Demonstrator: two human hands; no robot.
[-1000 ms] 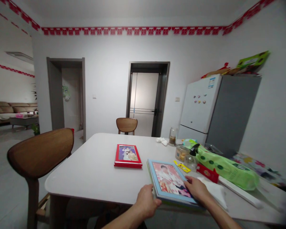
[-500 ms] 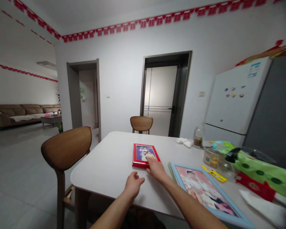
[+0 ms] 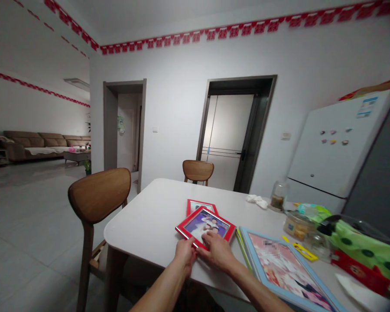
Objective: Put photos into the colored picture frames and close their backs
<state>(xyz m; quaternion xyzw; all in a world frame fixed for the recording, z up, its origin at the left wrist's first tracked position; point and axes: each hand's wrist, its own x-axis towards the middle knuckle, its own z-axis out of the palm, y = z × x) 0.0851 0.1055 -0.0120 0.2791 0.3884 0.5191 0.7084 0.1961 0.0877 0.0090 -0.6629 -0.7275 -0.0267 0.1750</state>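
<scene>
Both hands are on a red picture frame (image 3: 195, 223) with a photo of people against purple. My left hand (image 3: 185, 251) pinches its near edge. My right hand (image 3: 216, 247) grips the near edge too, its fingers lying over the photo and its thumb by the rim. Behind and partly beneath lies a second red picture frame (image 3: 201, 204), mostly covered by the first. Just right of my right hand, a large picture frame with a light blue border (image 3: 251, 242) lies flat on the white table (image 3: 146, 212), on top of something with a green edge.
On the table's right side are a glass jar (image 3: 277, 197), crumpled tissue (image 3: 256, 201), a clear tub of food (image 3: 297, 226), a yellow packet (image 3: 304, 251), and green and red packaging (image 3: 360, 271). Wooden chairs stand left (image 3: 100, 195) and behind (image 3: 198, 170); a fridge (image 3: 331, 151) is right.
The upper red picture frame has been drawn nearer and turned, uncovering the second one beneath. My left hand has moved from beside it onto its edge. The view has shifted slightly.
</scene>
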